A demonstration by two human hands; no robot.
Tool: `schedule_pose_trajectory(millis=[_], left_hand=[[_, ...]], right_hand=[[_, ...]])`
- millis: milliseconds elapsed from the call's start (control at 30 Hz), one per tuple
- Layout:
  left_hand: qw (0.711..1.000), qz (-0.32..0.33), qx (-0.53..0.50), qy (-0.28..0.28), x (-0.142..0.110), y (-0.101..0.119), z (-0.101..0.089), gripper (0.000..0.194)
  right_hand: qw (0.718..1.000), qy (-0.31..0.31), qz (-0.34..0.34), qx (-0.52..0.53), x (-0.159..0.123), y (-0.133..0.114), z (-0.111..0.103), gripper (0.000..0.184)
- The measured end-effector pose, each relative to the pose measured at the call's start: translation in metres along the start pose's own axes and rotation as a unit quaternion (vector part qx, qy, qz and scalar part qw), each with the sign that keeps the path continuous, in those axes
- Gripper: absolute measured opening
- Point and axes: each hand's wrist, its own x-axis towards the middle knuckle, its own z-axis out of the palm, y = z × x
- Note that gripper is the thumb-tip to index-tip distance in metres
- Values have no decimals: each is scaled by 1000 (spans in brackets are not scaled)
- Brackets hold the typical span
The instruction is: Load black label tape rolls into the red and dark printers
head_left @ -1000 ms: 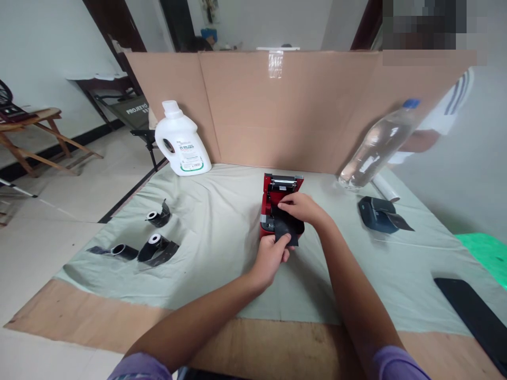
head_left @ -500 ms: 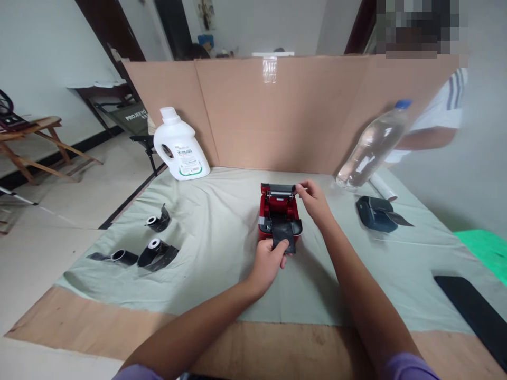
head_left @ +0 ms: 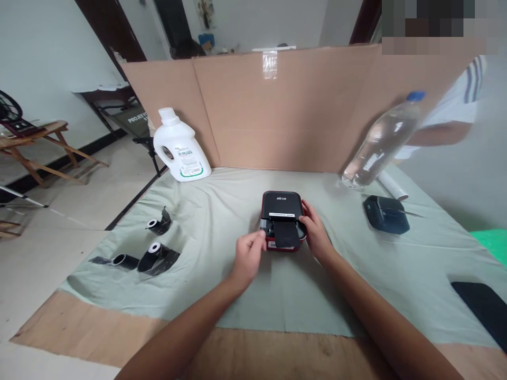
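From where I stand, the one view comes from the person's head, above and behind the left hand [head_left: 249,256] and right hand [head_left: 317,229]. It faces forward and tips down, near enough to take in both arms [head_left: 190,327], which enter from its bottom edge. It's a wide look: worktop [head_left: 237,303] under and around the hands, floor [head_left: 79,227] out past the left hand, cardboard [head_left: 285,116] beyond both, and some room above that.

The lid [head_left: 282,205] of the red device [head_left: 271,245] now lies closed.
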Motion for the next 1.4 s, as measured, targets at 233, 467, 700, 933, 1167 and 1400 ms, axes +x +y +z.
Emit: schedule_pose_trajectory(millis=[233,467,700,933,1167,1400], left_hand=[[994,-84,7,-66,72,-4,-18,36],[986,-136,-25,-93,69,-4,-17,35],[982,-149,-44,-108,70,-6,-22,39],[978,-165,-22,-124,73,-9,-20,27],[986,104,125,-28,72,-13,-19,38],[943,158,292,-32,62,-4,-21,53]], right_hand=[[999,-6,-12,-31,-1,7,0,66],[997,14,-35,63,-3,15,3,58],[992,23,1,125,-7,21,6,53],[992,28,33,117,-5,10,6,59],[991,22,-17,131,-7,26,4,56],[994,35,-43,98,-6,41,2,52]])
